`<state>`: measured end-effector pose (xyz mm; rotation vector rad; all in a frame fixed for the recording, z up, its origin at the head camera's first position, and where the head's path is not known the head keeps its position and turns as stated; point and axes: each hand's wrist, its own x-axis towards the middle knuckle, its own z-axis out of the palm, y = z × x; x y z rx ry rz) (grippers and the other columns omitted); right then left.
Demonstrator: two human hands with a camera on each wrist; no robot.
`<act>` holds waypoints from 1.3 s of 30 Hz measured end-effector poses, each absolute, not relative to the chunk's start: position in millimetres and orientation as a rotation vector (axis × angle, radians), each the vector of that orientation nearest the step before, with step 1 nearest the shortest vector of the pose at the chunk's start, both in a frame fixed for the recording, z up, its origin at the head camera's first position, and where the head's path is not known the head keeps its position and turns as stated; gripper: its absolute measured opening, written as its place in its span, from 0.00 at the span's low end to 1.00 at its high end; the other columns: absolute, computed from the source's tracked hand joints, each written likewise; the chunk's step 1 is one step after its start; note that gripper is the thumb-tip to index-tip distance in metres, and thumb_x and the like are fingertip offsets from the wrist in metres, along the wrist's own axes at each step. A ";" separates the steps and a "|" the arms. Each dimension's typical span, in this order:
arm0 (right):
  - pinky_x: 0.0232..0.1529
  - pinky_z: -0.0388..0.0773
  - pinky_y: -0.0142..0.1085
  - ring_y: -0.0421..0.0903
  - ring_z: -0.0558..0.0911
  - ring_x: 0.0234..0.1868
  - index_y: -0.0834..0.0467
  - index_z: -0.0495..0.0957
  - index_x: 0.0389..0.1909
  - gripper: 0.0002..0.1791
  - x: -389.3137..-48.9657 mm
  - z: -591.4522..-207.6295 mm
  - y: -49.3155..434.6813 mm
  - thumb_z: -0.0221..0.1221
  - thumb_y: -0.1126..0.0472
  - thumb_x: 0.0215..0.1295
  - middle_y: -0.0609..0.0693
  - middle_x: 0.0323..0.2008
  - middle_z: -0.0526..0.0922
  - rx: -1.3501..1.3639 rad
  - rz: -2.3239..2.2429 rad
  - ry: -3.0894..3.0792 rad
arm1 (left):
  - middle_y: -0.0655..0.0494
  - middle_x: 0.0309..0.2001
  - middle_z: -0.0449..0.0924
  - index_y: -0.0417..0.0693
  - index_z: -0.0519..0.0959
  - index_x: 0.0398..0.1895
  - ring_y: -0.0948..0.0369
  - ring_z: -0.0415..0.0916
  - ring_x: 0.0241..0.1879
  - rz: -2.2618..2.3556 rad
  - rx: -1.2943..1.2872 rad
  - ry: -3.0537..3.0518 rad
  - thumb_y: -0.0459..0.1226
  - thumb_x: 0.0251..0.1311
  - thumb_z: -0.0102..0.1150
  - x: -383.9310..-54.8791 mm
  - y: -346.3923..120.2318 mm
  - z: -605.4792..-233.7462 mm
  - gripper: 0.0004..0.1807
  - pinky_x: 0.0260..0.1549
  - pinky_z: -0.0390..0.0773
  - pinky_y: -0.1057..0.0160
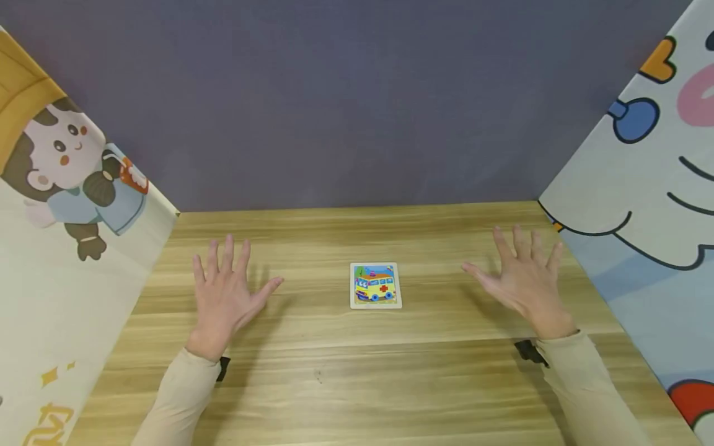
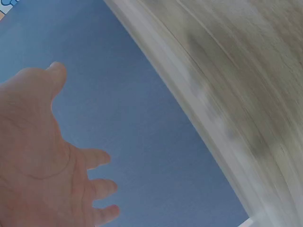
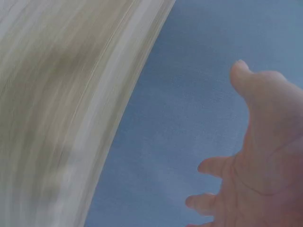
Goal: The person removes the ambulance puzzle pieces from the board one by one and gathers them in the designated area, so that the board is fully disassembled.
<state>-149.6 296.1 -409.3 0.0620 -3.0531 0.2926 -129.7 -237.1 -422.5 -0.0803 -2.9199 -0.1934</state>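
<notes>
A small square picture puzzle or card (image 1: 376, 285) with a pale border lies flat near the middle of the table in the head view. It shows a yellow ambulance with a red cross; whether it is made of pieces I cannot tell. To its left, my left hand (image 1: 225, 298) is held above the wood with fingers spread and nothing in it. My right hand (image 1: 527, 282) hovers on the other side, fingers also spread, holding nothing. Both wrist views show a bare palm, the left hand (image 2: 42, 151) and the right hand (image 3: 270, 156), apart from any object.
The wood-grain table (image 1: 357, 384) meets a dark blue-grey wall (image 1: 357, 105) at the back. A cartoon-printed panel (image 1: 72, 297) stands along the left side and another printed panel (image 1: 641, 186) along the right. Dark bands show at both wrists.
</notes>
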 end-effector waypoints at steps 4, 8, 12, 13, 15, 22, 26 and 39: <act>0.73 0.48 0.82 0.81 0.58 0.77 0.59 0.58 0.84 0.53 -153.0 -412.0 291.5 0.55 0.27 0.72 0.74 0.81 0.55 0.115 0.459 -2.928 | 0.31 0.85 0.47 0.43 0.56 0.85 0.31 0.44 0.83 -0.272 -0.108 -2.964 0.74 0.65 0.51 -128.8 -233.6 -423.2 0.58 0.79 0.41 0.23; 0.59 0.75 0.73 0.74 0.76 0.66 0.64 0.73 0.73 0.37 -157.6 -416.8 282.4 0.64 0.43 0.74 0.71 0.72 0.73 0.170 0.691 -2.751 | 0.31 0.85 0.47 0.43 0.53 0.86 0.29 0.49 0.81 -0.485 -0.175 -3.017 0.72 0.67 0.53 -129.6 -223.7 -426.1 0.58 0.78 0.50 0.25; 0.50 0.83 0.65 0.67 0.84 0.58 0.62 0.77 0.69 0.30 -160.8 -421.3 269.4 0.65 0.49 0.75 0.67 0.68 0.79 0.198 0.847 -2.720 | 0.32 0.85 0.49 0.43 0.52 0.86 0.29 0.54 0.80 -0.725 -0.261 -3.018 0.64 0.69 0.61 -129.8 -207.4 -432.1 0.55 0.76 0.58 0.26; 0.48 0.84 0.63 0.66 0.85 0.55 0.62 0.78 0.69 0.29 -161.7 -422.8 265.7 0.65 0.50 0.75 0.67 0.67 0.80 0.209 0.882 -2.720 | 0.33 0.85 0.50 0.43 0.53 0.86 0.30 0.54 0.80 -0.782 -0.279 -3.014 0.63 0.69 0.63 -129.8 -202.2 -433.6 0.54 0.76 0.59 0.26; 0.49 0.86 0.62 0.66 0.86 0.54 0.63 0.78 0.68 0.27 -163.8 -425.8 258.3 0.66 0.52 0.75 0.66 0.65 0.81 0.245 0.947 -2.722 | 0.34 0.84 0.53 0.42 0.55 0.85 0.32 0.55 0.80 -0.900 -0.318 -2.988 0.59 0.68 0.66 -129.7 -191.3 -436.8 0.53 0.77 0.59 0.28; 0.50 0.89 0.55 0.60 0.88 0.53 0.62 0.80 0.65 0.25 -171.4 -435.1 232.7 0.67 0.54 0.74 0.62 0.62 0.85 0.308 1.150 -2.752 | 0.41 0.81 0.64 0.45 0.62 0.82 0.39 0.65 0.78 -1.191 -0.418 -2.927 0.53 0.68 0.69 -131.2 -154.9 -446.9 0.46 0.76 0.66 0.32; 0.51 0.90 0.52 0.56 0.89 0.52 0.61 0.81 0.64 0.23 -172.4 -439.3 216.9 0.66 0.53 0.75 0.61 0.59 0.87 0.355 1.239 -2.809 | 0.43 0.79 0.67 0.45 0.64 0.81 0.41 0.67 0.77 -1.253 -0.441 -2.945 0.50 0.69 0.69 -133.3 -137.7 -455.1 0.43 0.75 0.68 0.35; 0.51 0.90 0.45 0.50 0.89 0.47 0.64 0.84 0.59 0.19 -176.5 -455.2 168.7 0.68 0.59 0.72 0.58 0.54 0.89 0.594 1.302 -2.879 | 0.41 0.78 0.68 0.41 0.66 0.79 0.42 0.65 0.78 -1.220 -0.535 -3.016 0.49 0.66 0.71 -147.7 -104.2 -468.1 0.43 0.79 0.65 0.39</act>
